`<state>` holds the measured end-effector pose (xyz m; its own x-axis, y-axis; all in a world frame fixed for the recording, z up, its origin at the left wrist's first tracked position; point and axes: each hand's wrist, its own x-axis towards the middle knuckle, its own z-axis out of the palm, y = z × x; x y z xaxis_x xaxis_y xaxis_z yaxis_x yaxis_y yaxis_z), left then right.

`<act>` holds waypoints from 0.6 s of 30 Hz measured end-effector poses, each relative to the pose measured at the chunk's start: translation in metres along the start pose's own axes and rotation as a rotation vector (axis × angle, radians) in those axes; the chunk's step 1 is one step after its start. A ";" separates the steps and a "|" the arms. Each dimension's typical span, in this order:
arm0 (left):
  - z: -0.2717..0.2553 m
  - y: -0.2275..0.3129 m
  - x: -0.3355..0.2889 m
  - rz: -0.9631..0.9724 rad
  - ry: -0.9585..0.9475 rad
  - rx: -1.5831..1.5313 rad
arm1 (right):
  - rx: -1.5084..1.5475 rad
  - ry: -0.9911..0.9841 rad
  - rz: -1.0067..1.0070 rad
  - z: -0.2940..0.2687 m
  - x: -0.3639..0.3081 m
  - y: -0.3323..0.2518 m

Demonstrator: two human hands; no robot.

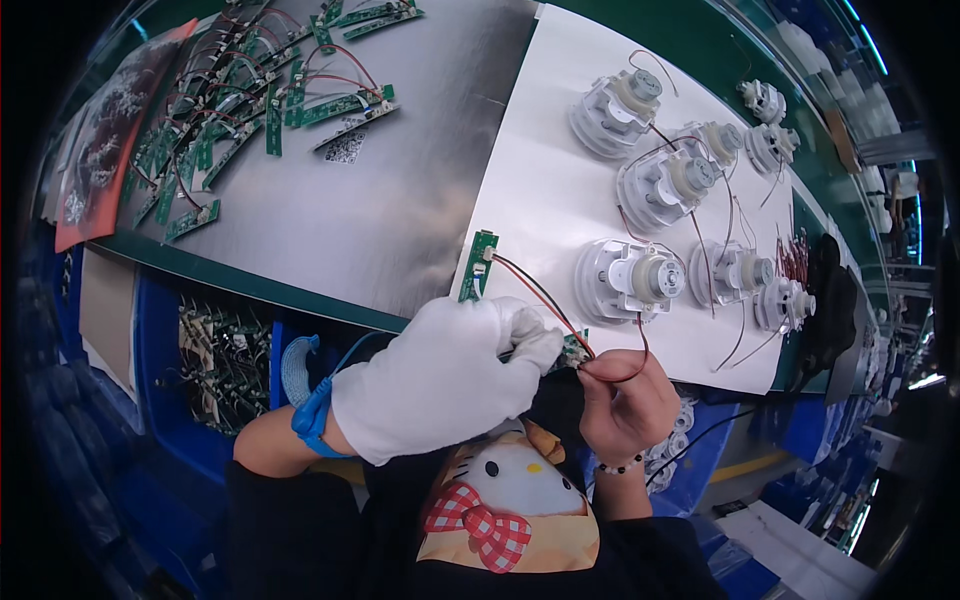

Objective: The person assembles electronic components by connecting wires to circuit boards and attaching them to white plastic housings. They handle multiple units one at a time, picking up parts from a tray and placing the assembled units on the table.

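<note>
My left hand [455, 365], in a white glove with a blue wrist strap, is closed around a small green circuit board [574, 350]; the fingers hide much of it. A longer green circuit board [478, 268] stands just beyond the glove, its lower end hidden. A red and a black wire [545, 295] run from its white connector toward the board in my left hand. My bare right hand [630, 402] pinches a thin wire [642, 350] close to that board's end. This wire leads up to the nearest white motor unit [630, 280].
Several more white motor units [665, 190] with loose wires stand on the white sheet [540, 130]. Wired green boards [240, 110] lie piled on the metal surface at the far left, by an orange-edged bag [110, 140]. A blue bin [175, 400] below holds more boards.
</note>
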<state>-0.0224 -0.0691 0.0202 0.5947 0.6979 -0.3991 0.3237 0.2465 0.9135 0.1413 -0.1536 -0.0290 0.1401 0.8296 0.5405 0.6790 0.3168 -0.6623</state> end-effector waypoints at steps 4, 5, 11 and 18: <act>0.000 -0.002 -0.001 0.072 -0.012 0.039 | -0.073 -0.020 -0.028 -0.001 0.001 -0.002; 0.000 -0.002 -0.001 0.084 -0.020 0.046 | -0.095 -0.012 -0.040 0.000 0.001 -0.002; -0.001 -0.008 -0.002 0.193 -0.031 0.054 | -0.118 -0.064 -0.054 -0.008 0.003 -0.005; 0.002 -0.008 -0.002 0.248 0.001 0.101 | 0.005 -0.044 0.038 -0.010 0.001 -0.007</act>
<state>-0.0248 -0.0738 0.0140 0.6645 0.7291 -0.1640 0.2402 -0.0006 0.9707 0.1439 -0.1590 -0.0188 0.1336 0.8605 0.4916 0.6701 0.2870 -0.6846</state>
